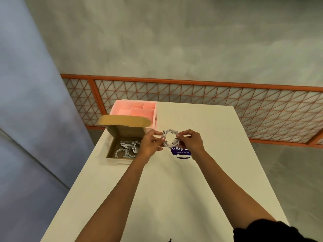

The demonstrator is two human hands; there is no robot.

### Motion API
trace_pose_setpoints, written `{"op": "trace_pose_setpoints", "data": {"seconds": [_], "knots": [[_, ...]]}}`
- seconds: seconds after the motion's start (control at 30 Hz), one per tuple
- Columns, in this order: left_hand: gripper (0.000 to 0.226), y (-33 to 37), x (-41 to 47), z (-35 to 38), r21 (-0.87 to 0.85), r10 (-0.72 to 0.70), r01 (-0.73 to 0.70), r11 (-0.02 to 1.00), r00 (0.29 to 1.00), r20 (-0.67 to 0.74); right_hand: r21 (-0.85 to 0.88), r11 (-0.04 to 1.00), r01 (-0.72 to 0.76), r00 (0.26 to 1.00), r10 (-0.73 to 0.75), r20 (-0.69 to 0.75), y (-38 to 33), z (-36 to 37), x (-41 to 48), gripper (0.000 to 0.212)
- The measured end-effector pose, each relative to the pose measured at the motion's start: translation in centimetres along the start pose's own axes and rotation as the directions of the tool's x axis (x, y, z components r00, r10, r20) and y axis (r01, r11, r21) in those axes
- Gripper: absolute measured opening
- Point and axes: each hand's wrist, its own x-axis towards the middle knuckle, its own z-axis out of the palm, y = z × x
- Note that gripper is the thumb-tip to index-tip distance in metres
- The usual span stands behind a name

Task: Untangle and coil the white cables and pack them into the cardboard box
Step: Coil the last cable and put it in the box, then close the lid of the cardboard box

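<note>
The bench (pixel 174 189) is seen to be covered with a smooth, matt, off-white surface. The cardboard box (pixel 122 135) is made of plain brown corrugated card, matt and slightly rough. The white cables (pixel 170 139) look like smooth plastic-sheathed cord. The pink organiser (pixel 134 109) appears to be moulded plastic with a soft sheen. A glossy purple sticker (pixel 180 152) is laid flat on the bench.

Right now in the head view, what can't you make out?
- Round purple sticker: its top word is cut off by the coiled white cable and the right hand.
- Open brown cardboard box: the left hand hides its right side; the count of white cable bundles inside is unclear.
- Cable connector type: too small.
- Small dark item: cut by the bottom edge.
</note>
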Motion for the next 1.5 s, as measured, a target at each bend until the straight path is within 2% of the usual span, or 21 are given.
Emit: {"op": "trace_pose_setpoints", "data": {"seconds": [0.23,0.4,0.5,0.6,0.77,0.93,1.07,1.1,1.17,1.27,1.37,1.5], "knots": [[0.011,-3.6,-0.5,-5.8,0.057,-0.214,0.213,0.975,0.977,0.002,-0.013,0.985,-0.172,0.979,0.172,0.104,3.7,5.7,-1.0,0.024],[0.019,-5.5,0.5,-10.5,0.063,-0.293,0.299,0.952,0.952,-0.092,-0.039,0.972,-0.233,0.962,0.237,0.139,5.1,11.1,-1.0,0.020],[0.027,-6.3,1.4,-12.8,0.060,-0.279,0.286,0.956,0.955,-0.099,-0.064,0.971,-0.230,0.959,0.237,0.155,5.3,14.0,-1.1,0.023],[0.032,-6.6,2.3,-14.6,0.138,-0.233,0.237,0.962,0.971,-0.044,-0.048,0.976,-0.215,0.960,0.220,0.176,5.1,16.2,-1.0,0.026],[0.062,-6.8,3.8,-16.3,0.216,-0.258,0.243,0.946,0.965,0.044,-0.068,0.973,-0.220,0.954,0.229,0.193,4.7,18.8,-0.7,0.031],[0.060,-7.9,4.7,-16.9,0.302,-0.218,0.180,0.936,0.971,0.096,-0.138,0.964,-0.227,0.958,0.246,0.146,5.1,20.2,-0.2,0.034],[0.051,-8.8,4.9,-17.6,0.336,-0.214,0.164,0.927,0.970,0.117,-0.091,0.960,-0.266,0.954,0.275,0.121,5.3,20.4,-0.1,0.030],[0.045,-8.8,4.8,-17.7,0.342,-0.202,0.161,0.926,0.976,0.086,-0.084,0.963,-0.257,0.959,0.265,0.096,5.4,20.1,0.1,0.028],[0.029,-9.0,4.6,-18.5,0.359,-0.135,0.151,0.921,0.988,-0.070,-0.088,0.968,-0.236,0.972,0.235,-0.019,5.5,20.0,0.3,0.030],[0.017,-8.1,4.4,-19.2,0.357,0.037,0.085,0.930,0.947,-0.320,-0.071,0.981,-0.179,0.962,0.160,-0.221,4.4,18.8,0.3,0.045],[0.045,-6.2,4.5,-20.1,0.305,0.144,-0.020,0.952,0.910,-0.389,-0.156,0.988,0.001,0.951,-0.049,-0.306,3.0,18.0,0.7,0.077],[0.073,-3.1,4.8,-20.2,0.275,0.216,-0.105,0.956,0.885,-0.412,-0.307,0.936,0.172,0.948,-0.242,-0.208,0.2,17.6,1.2,0.094]]}}
